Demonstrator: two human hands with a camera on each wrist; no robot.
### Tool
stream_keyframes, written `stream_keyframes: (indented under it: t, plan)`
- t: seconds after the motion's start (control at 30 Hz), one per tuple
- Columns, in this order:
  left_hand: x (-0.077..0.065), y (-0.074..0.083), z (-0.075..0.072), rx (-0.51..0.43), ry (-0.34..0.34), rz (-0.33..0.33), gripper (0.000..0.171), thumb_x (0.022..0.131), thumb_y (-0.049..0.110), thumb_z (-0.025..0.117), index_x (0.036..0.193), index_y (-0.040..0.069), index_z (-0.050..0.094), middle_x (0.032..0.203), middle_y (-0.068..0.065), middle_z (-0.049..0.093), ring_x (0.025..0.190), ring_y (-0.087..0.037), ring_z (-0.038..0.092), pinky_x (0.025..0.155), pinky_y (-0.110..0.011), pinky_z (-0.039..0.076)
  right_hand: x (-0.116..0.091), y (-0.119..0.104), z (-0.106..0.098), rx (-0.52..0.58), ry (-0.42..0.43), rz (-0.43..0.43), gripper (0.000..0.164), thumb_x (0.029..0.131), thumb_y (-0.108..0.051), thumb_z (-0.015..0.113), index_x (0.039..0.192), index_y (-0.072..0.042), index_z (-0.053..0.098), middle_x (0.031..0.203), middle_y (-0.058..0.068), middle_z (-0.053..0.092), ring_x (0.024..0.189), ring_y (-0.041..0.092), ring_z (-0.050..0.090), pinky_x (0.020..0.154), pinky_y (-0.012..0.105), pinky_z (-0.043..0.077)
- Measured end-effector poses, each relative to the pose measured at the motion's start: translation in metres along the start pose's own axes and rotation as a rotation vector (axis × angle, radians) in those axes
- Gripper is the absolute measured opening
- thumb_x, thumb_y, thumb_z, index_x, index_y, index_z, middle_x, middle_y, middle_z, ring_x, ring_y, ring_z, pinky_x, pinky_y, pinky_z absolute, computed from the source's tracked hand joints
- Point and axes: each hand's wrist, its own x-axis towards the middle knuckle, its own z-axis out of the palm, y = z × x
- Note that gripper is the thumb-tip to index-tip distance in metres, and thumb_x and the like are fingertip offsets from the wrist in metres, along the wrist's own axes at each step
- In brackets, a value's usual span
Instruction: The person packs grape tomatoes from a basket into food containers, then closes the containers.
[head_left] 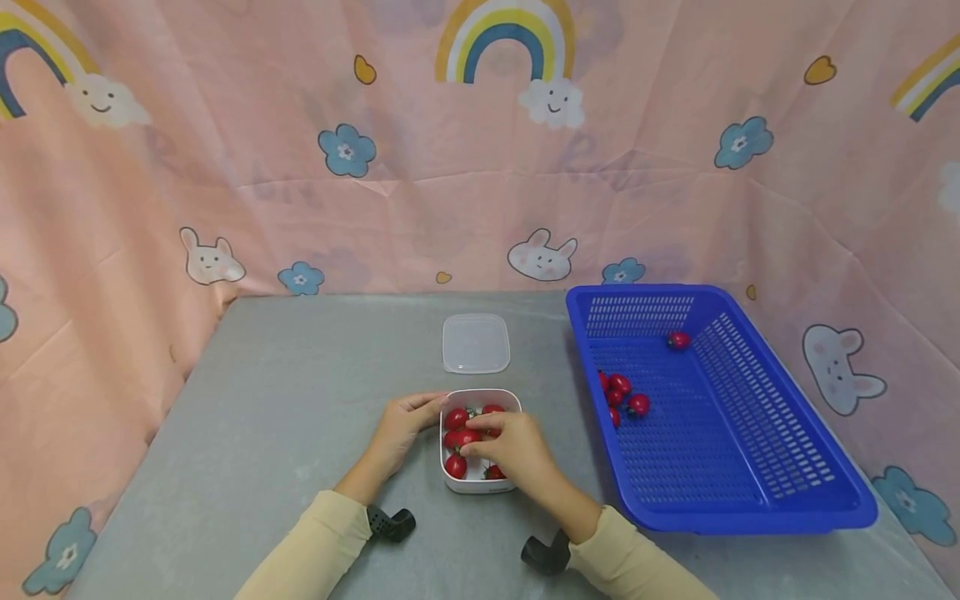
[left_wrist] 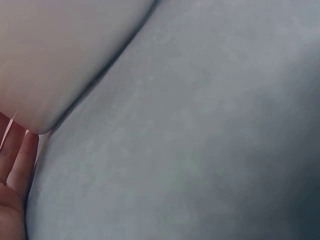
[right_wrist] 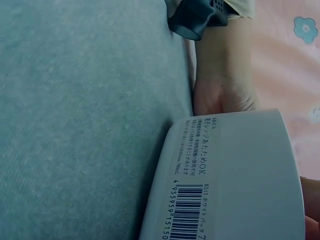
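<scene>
A white square container (head_left: 480,487) holding several red cherry tomatoes (head_left: 456,418) stands on the grey table. My left hand (head_left: 401,429) rests against its left wall with extended fingers, which also show at the edge of the left wrist view beside the wall. Reaching in over the right rim, my right hand (head_left: 517,450) pinches a cherry tomato (head_left: 469,438) between thumb and fingers. In the right wrist view the container's printed label (right_wrist: 192,175) faces the camera, and only part of the right fingers (right_wrist: 311,200) shows at the right edge.
A translucent lid (head_left: 476,343) lies flat behind the container. To the right stands a large blue plastic basket (head_left: 705,467) with several cherry tomatoes (head_left: 638,406) inside, mostly along its left side. A pink patterned curtain (head_left: 420,208) hangs at the table's back and sides.
</scene>
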Motion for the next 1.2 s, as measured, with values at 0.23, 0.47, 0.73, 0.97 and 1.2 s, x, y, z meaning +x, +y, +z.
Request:
stream_keyframes:
  t: [0.23, 0.47, 0.73, 0.97, 1.2]
  plan:
    - [-0.001, 0.0, 0.0, -0.012, 0.006, 0.004, 0.032, 0.095, 0.011, 0.065, 0.117, -0.012, 0.067, 0.113, -0.013, 0.074, 0.09, -0.002, 0.069, 0.085, -0.021, 0.055, 0.001, 0.0, 0.0, -0.065, -0.034, -0.015, 0.032, 0.067, -0.012, 0.09, 0.097, -0.006, 0.08, 0.097, 0.01, 0.078, 0.095, 0.024, 0.068, 0.083, 0.041, 0.057]
    - [-0.001, -0.002, 0.0, -0.017, 0.007, -0.004, 0.032, 0.094, 0.011, 0.066, 0.117, -0.012, 0.067, 0.108, -0.007, 0.076, 0.089, -0.003, 0.069, 0.085, -0.021, 0.055, -0.001, -0.001, 0.0, -0.088, -0.037, -0.037, 0.032, 0.065, -0.011, 0.091, 0.095, -0.004, 0.08, 0.094, 0.01, 0.078, 0.093, 0.024, 0.069, 0.082, 0.041, 0.057]
    - [-0.001, -0.001, 0.0, -0.015, 0.003, 0.0, 0.033, 0.094, 0.012, 0.066, 0.117, -0.012, 0.067, 0.11, -0.007, 0.075, 0.091, -0.003, 0.069, 0.085, -0.021, 0.055, 0.0, -0.002, -0.003, -0.033, -0.049, -0.012, 0.031, 0.068, -0.01, 0.09, 0.096, -0.004, 0.079, 0.097, 0.011, 0.077, 0.096, 0.025, 0.067, 0.085, 0.041, 0.056]
    - [-0.002, 0.0, 0.0, -0.021, 0.005, -0.004, 0.033, 0.094, 0.011, 0.065, 0.117, -0.012, 0.066, 0.107, -0.006, 0.076, 0.09, -0.002, 0.07, 0.086, -0.021, 0.055, 0.001, -0.005, -0.007, 0.051, -0.016, 0.039, 0.025, 0.07, -0.008, 0.088, 0.094, -0.007, 0.081, 0.098, 0.009, 0.077, 0.094, 0.021, 0.066, 0.077, 0.026, 0.054]
    - [-0.002, 0.001, -0.001, 0.009, -0.012, 0.007, 0.034, 0.094, 0.014, 0.067, 0.117, -0.011, 0.067, 0.111, -0.008, 0.075, 0.092, -0.002, 0.069, 0.087, -0.021, 0.055, -0.007, -0.03, -0.027, 0.139, -0.027, 0.02, 0.023, 0.073, -0.013, 0.087, 0.095, -0.011, 0.081, 0.1, 0.005, 0.078, 0.097, 0.017, 0.069, 0.077, 0.022, 0.056]
